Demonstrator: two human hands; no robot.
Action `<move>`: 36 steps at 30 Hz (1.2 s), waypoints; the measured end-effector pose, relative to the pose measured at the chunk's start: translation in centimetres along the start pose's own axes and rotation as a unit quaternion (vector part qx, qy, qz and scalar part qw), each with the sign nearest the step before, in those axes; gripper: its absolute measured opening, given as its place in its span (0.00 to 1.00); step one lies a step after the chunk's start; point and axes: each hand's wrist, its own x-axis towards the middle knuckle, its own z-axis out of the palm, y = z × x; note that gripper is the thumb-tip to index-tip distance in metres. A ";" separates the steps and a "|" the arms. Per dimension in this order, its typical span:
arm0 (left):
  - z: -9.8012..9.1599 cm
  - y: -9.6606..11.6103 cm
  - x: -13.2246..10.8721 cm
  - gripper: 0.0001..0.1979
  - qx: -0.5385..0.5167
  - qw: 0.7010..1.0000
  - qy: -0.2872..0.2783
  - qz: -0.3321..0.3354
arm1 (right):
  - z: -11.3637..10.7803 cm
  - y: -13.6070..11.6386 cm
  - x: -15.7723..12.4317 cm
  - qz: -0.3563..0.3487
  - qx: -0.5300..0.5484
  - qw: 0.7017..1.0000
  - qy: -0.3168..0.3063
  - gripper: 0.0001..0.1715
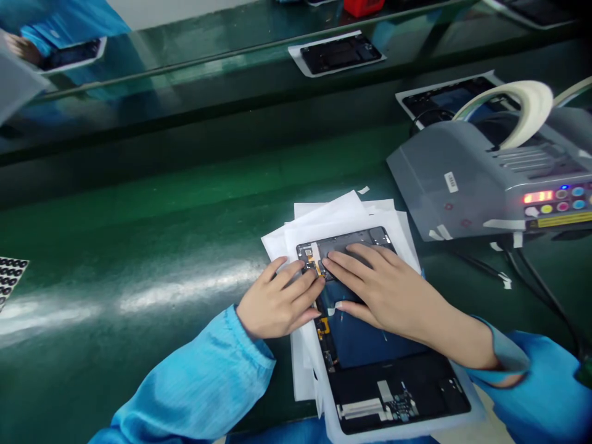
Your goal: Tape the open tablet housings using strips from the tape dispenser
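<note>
The tablet (365,339), its insides bare, lies face down on a stack of paper (333,216) on the green bench (139,246), slightly turned, its near end toward the person. A blue battery (370,345) fills its middle; an orange flex (322,327) runs at its left edge, and a small circuit board (402,405) sits in its near end.

The left hand (275,302) reaches over the tablet's far left corner, its fingers (305,287) a little spread and their tips down on the parts there, the thumb apart from them over the left edge. The right hand (393,287) lies across the tablet's far half, its fingers stretched out nearly side by side; its thumb stands apart, its tip at a small white tab (331,311) over the battery. Whether the thumb touches the tab I cannot tell.

Right of the tablet, beyond its far end, stands a grey tape machine (462,179) with lit red digits and a pale roll (539,111). Tweezers (478,264) lie between tablet and machine. Well beyond the tablet, a second tablet (342,52) rests on white paper. Far left of the tablet, a sheet of black rings (12,274) lies partly in view; beyond that shows a co-worker's blue sleeve (76,24).
</note>
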 end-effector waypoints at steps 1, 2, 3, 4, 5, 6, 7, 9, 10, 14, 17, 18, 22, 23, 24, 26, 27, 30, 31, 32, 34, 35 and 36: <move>-0.1 0.0 0.0 0.23 0.002 1.000 -0.012 0.001 | 0.1 0.1 0.1 -0.001 0.004 1.000 0.004 0.34; -0.2 -0.1 0.1 0.23 0.004 1.000 -0.023 0.001 | 0.2 0.1 0.1 -0.002 0.007 1.000 0.008 0.34; -0.3 -0.1 0.3 0.24 0.005 0.999 -0.033 0.002 | 0.3 0.2 0.1 -0.003 0.010 1.000 0.012 0.34; -0.5 -0.2 0.5 0.26 0.003 0.999 -0.040 0.002 | 0.4 0.3 0.0 -0.003 0.013 1.000 0.016 0.35; -0.6 -0.3 0.7 0.27 -0.003 0.999 -0.047 0.001 | 0.5 0.3 0.0 -0.003 0.015 1.000 0.018 0.35; -0.8 -0.5 1.0 0.29 -0.012 0.999 -0.052 -0.001 | 0.5 0.4 0.0 -0.003 0.019 1.000 0.018 0.36; -0.9 -0.7 1.4 0.30 -0.026 0.998 -0.054 -0.006 | 0.5 0.4 0.0 -0.003 0.022 1.000 0.016 0.36; -1.1 -1.2 2.1 0.30 -0.064 0.996 -0.056 -0.019 | 0.5 0.4 0.1 -0.003 0.029 0.999 0.014 0.36; -1.2 -1.5 2.4 0.28 -0.085 0.994 -0.058 -0.029 | 0.5 0.4 0.1 -0.004 0.032 0.999 0.015 0.35; -0.8 -2.7 3.1 0.19 -0.171 0.980 -0.067 -0.078 | -0.2 0.6 0.4 -0.014 0.034 0.999 0.031 0.33; -0.1 -3.1 3.1 0.18 -0.222 0.966 -0.074 -0.111 | -1.0 1.2 0.4 -0.024 0.075 0.996 0.045 0.27; 0.0 -3.2 3.1 0.18 -0.235 0.962 -0.077 -0.119 | -1.3 1.4 0.4 -0.026 0.102 0.993 0.052 0.25; 0.5 -3.1 3.0 0.19 -0.270 0.951 -0.075 -0.132 | -1.7 2.1 1.1 -0.053 0.161 0.980 0.101 0.18; 0.5 -3.0 3.0 0.19 -0.276 0.949 -0.072 -0.131 | -1.7 2.2 1.4 -0.068 0.151 0.980 0.111 0.17; 0.6 -3.0 3.1 0.19 -0.281 0.948 -0.069 -0.132 | -1.6 2.2 1.7 -0.085 0.136 0.980 0.121 0.17; 0.7 -3.0 3.1 0.19 -0.288 0.946 -0.066 -0.131 | -1.4 2.4 2.2 -0.127 0.108 0.977 0.132 0.16; 0.7 -3.0 3.1 0.19 -0.290 0.946 -0.065 -0.130 | -1.2 2.5 2.4 -0.147 0.100 0.975 0.130 0.17; 0.9 -3.0 3.1 0.20 -0.295 0.945 -0.063 -0.125 | -0.7 3.2 2.5 -0.185 0.106 0.972 0.100 0.20; 0.9 -3.0 3.1 0.20 -0.296 0.945 -0.064 -0.125 | -0.5 3.5 2.5 -0.186 0.113 0.972 0.087 0.22; 0.9 -3.0 3.1 0.20 -0.297 0.944 -0.065 -0.126 | -0.3 3.8 2.4 -0.186 0.121 0.972 0.077 0.23; 0.9 -2.9 3.2 0.20 -0.299 0.944 -0.064 -0.126 | -0.1 4.2 2.3 -0.183 0.134 0.972 0.064 0.24; 0.9 -2.9 3.2 0.19 -0.301 0.943 -0.062 -0.126 | 0.0 4.4 2.3 -0.183 0.138 0.972 0.059 0.23; 0.9 -2.9 3.2 0.19 -0.302 0.943 -0.058 -0.124 | -0.1 4.5 2.3 -0.183 0.143 0.971 0.055 0.22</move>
